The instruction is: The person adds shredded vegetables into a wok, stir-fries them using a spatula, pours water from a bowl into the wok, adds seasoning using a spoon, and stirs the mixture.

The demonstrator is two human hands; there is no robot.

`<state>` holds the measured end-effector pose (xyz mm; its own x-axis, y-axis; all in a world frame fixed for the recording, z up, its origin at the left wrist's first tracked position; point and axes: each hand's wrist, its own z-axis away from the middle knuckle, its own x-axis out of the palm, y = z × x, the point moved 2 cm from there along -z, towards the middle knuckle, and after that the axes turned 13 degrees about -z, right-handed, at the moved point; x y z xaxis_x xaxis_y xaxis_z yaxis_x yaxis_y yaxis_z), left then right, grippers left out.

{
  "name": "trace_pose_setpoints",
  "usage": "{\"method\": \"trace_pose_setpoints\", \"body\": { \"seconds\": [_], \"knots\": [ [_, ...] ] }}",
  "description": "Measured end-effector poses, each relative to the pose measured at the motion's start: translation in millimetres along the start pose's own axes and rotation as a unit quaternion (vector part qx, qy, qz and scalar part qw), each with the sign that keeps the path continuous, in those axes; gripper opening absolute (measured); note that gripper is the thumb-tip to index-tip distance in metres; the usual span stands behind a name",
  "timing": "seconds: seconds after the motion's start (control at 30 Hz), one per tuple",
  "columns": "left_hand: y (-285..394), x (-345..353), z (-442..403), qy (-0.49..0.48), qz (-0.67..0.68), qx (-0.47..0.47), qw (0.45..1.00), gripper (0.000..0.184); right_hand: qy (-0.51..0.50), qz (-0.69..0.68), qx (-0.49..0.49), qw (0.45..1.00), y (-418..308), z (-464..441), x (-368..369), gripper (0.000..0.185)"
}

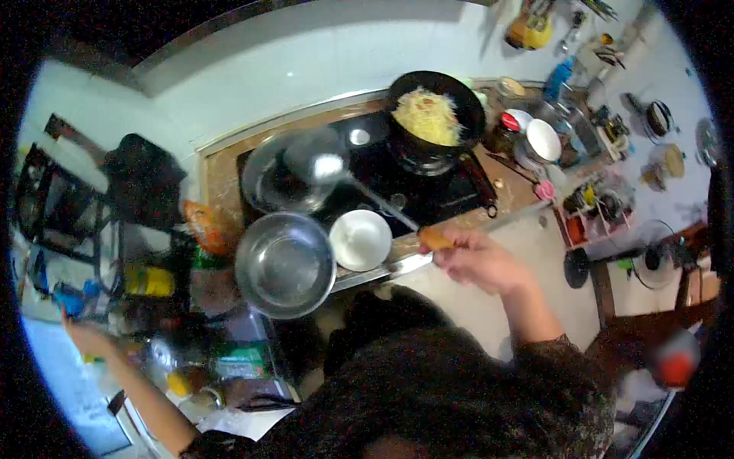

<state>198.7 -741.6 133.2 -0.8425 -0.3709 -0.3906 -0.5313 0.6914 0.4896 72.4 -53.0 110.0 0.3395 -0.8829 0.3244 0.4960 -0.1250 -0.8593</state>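
Note:
My right hand [485,264] is closed around the wooden handle of a long metal ladle [397,218]. Its round, blurred head is over a wide metal pan [264,180] on the left of the cooktop. Below it, a steel bowl [283,264] and a white bowl [361,240] stand side by side near the counter's front edge. Far to the left, my left hand [92,340] is stretched out with a finger extended, near a blue object [70,300]. Its other fingers are hard to make out. Pale shredded food [427,116] fills a black wok [470,115] at the back right.
A black cooktop [359,168] lies under the pans. To the right stand a red-lidded jar [506,126], a white cup [542,141] and a sink [577,126]. An orange packet [205,227] and a cluttered shelf [57,218] are on the left.

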Motion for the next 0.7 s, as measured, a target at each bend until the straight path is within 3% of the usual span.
{"method": "trace_pose_setpoints", "body": {
  "seconds": [0.07,0.1,0.17,0.2,0.23,0.3,0.33,0.37,0.4,0.43,0.47,0.57,0.6,0.63,0.7],
  "knots": [
    [40,-34,32,0.050,-0.105,0.078,0.990,0.035,0.048,-0.005,-0.056,0.997,-11,10,-21,0.024],
    [45,-39,39,0.044,-0.138,0.054,0.988,0.036,0.097,0.023,-0.108,0.989,-20,12,-32,0.022],
    [47,-53,56,0.077,-0.129,0.150,0.977,0.035,0.173,0.095,-0.121,0.973,-32,13,-57,0.022],
    [41,-54,64,0.077,-0.066,0.128,0.987,0.035,0.219,0.154,-0.140,0.953,-34,8,-76,0.026],
    [47,-58,78,0.090,-0.076,0.164,0.979,0.035,0.219,0.158,-0.139,0.953,-38,1,-90,0.026],
    [93,-74,114,0.103,-0.089,0.198,0.971,0.035,0.296,0.457,-0.192,0.817,-47,-13,-122,0.029],
    [142,-82,138,0.052,-0.006,0.066,0.996,0.034,0.330,0.555,-0.243,0.724,-46,-23,-141,0.030],
    [169,-85,155,0.002,0.076,-0.068,0.995,0.033,0.325,0.557,-0.245,0.724,-43,-30,-159,0.030],
    [152,-81,176,-0.015,0.099,-0.061,0.993,0.033,0.310,0.582,-0.251,0.709,-43,-38,-178,0.032],
    [181,-84,208,-0.014,0.131,-0.051,0.990,0.034,0.294,0.607,-0.258,0.692,-45,-48,-200,0.034],
    [182,-83,234,-0.036,0.080,0.004,0.996,0.035,0.285,0.616,-0.242,0.693,-43,-59,-218,0.032],
    [225,-79,326,-0.132,0.159,-0.073,0.976,0.035,0.266,0.615,-0.280,0.688,-66,-62,-241,0.032],
    [256,-76,358,-0.154,0.203,-0.079,0.964,0.036,0.250,0.629,-0.189,0.712,-76,-62,-251,0.038],
    [269,-65,392,-0.187,0.276,-0.103,0.937,0.036,0.243,0.628,-0.190,0.715,-81,-63,-260,0.038],
    [311,-54,445,-0.271,0.374,-0.160,0.872,0.037,0.219,0.598,-0.281,0.718,-89,-69,-279,0.047]
  ]
}}
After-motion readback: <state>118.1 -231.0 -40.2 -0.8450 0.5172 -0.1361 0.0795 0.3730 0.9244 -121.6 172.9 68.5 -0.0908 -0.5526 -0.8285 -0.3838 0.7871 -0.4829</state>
